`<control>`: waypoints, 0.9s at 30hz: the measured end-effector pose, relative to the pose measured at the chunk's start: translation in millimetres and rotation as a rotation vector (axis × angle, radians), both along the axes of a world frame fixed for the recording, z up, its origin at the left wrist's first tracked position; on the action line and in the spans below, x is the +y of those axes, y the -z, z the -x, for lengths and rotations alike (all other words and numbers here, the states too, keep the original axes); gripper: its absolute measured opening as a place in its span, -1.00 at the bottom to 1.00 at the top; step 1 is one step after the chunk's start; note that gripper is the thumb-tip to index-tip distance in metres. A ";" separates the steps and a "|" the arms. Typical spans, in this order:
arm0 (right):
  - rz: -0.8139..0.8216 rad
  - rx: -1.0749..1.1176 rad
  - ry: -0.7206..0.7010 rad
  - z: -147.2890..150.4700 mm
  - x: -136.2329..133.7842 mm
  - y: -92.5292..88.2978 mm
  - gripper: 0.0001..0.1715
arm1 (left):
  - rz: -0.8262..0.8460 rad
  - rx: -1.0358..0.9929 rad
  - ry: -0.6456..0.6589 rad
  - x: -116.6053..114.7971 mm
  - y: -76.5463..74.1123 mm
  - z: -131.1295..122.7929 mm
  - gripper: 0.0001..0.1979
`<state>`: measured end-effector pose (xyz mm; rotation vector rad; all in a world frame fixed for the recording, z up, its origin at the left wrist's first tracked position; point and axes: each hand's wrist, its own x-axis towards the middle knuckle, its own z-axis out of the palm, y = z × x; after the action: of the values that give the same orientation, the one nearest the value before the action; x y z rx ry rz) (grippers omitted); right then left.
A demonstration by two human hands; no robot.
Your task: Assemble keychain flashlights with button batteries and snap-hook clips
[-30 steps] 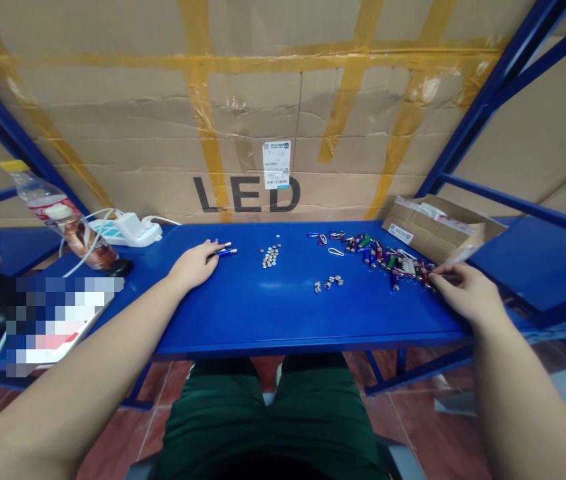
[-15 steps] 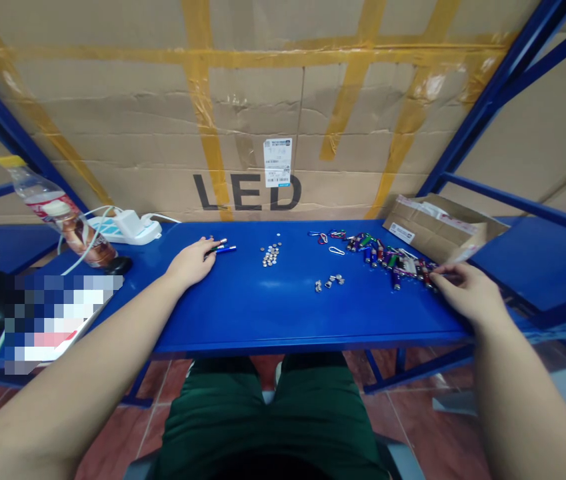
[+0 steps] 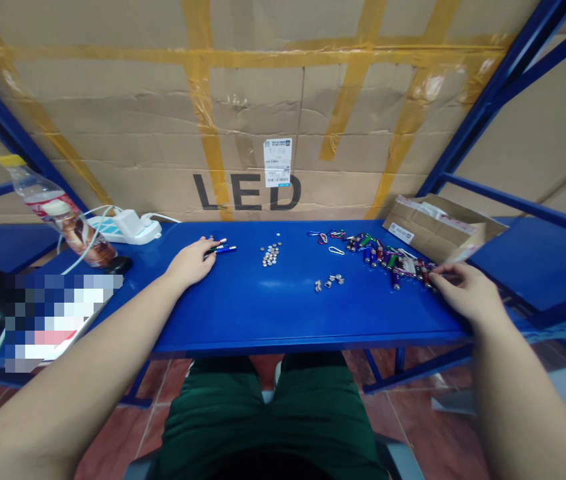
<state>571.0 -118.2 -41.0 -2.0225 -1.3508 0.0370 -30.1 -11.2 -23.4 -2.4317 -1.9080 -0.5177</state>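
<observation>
On the left part of the blue table, my left hand (image 3: 191, 261) lies with its fingers stretched over two small metal tubes that look like mini flashlights, a blue one (image 3: 226, 249) and a red one (image 3: 219, 241). My right hand (image 3: 465, 288) is at the right end of a pile of colourful mini flashlights (image 3: 380, 257) with carabiner clips. Its thumb and fingertips pinch a dark red mini flashlight (image 3: 427, 278), partly hidden by the fingers. Several button cells (image 3: 271, 255) lie scattered mid-table. Several small silvery metal pieces (image 3: 329, 283) sit nearer the front edge.
An open cardboard box (image 3: 430, 227) stands behind the pile. At left are a tilted plastic bottle (image 3: 65, 217), a white power strip (image 3: 130, 228) with cables and a blurred-out flat item (image 3: 57, 317). A large taped carton (image 3: 243, 120) walls off the back.
Very little differs. My right hand has shifted slightly at the pile's right end; my left hand stays where it was.
</observation>
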 end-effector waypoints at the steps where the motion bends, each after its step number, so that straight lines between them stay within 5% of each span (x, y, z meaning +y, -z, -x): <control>1: -0.003 -0.004 -0.001 -0.4 0.2 0.2 -0.53 | 0.001 0.000 0.001 0.5 0.7 0.6 -0.51; 27: 0.005 -0.027 -0.029 0.2 0.8 0.0 -0.57 | -0.005 0.007 0.002 -1.0 -0.8 0.8 -0.46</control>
<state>570.8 -117.5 -41.0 -2.0146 -1.3982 0.0260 -30.9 -12.1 -22.6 -2.4293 -1.8995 -0.5121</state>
